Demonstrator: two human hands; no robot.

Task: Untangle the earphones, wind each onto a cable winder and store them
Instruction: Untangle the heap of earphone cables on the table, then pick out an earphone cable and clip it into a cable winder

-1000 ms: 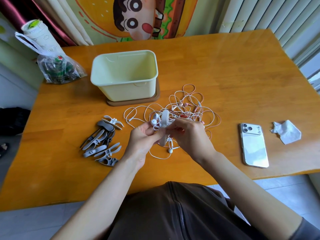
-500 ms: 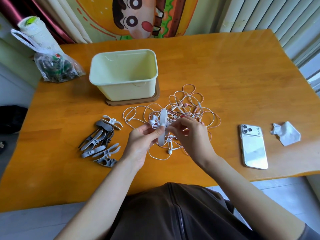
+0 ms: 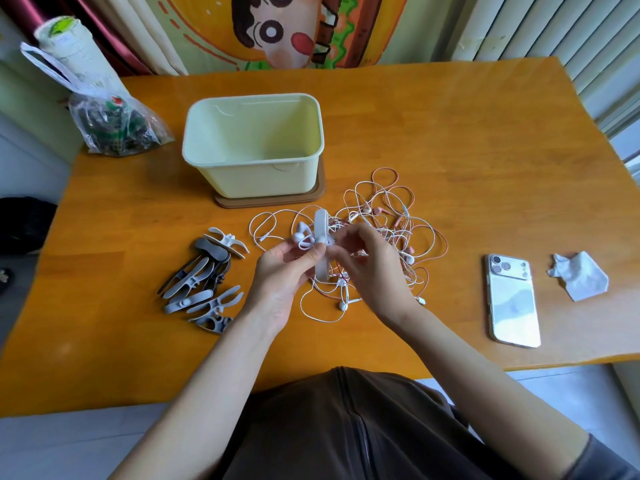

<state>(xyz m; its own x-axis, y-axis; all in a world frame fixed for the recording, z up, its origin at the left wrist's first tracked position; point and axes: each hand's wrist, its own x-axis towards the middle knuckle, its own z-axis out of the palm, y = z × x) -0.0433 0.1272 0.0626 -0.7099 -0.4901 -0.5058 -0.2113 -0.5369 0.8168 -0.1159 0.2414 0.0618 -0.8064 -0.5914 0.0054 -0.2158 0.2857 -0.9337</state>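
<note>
White winder (image 3: 321, 221) stands roughly upright between the two hands, top end poking above the fingertips and bottom end showing below them. We read the left hand (image 3: 280, 275) as pinching it mid-length with thumb and forefinger, other fingers curled loosely underneath. The right hand (image 3: 370, 268) meets it from the other side: thumb and forefinger closed on the white earphone (image 3: 300, 235) cable right at the winder, remaining fingers curled. We can't tell how many turns are on the winder. The two white buds sit just above the left fingertips, touching the winder's left side.

The tangle (image 3: 382, 216) of white and pink cables lies on the table (image 3: 450, 133) directly under and beyond the right hand, spreading out to its right. One loose white loop hangs down between the two wrists, with a bud at its end near the right wrist.

The spare grey winders (image 3: 204, 282) are piled just left of the left hand, not touching it. The cream bin (image 3: 256, 181) sits beyond the left hand on a brown base (image 3: 311, 197), past the near edge of the tangle.

The phone (image 3: 512, 306) lies face down well to the right of the right hand, with a crumpled tissue (image 3: 581, 277) further right. The plastic bag (image 3: 114, 129) is far beyond and left of the left hand, at the table corner.
</note>
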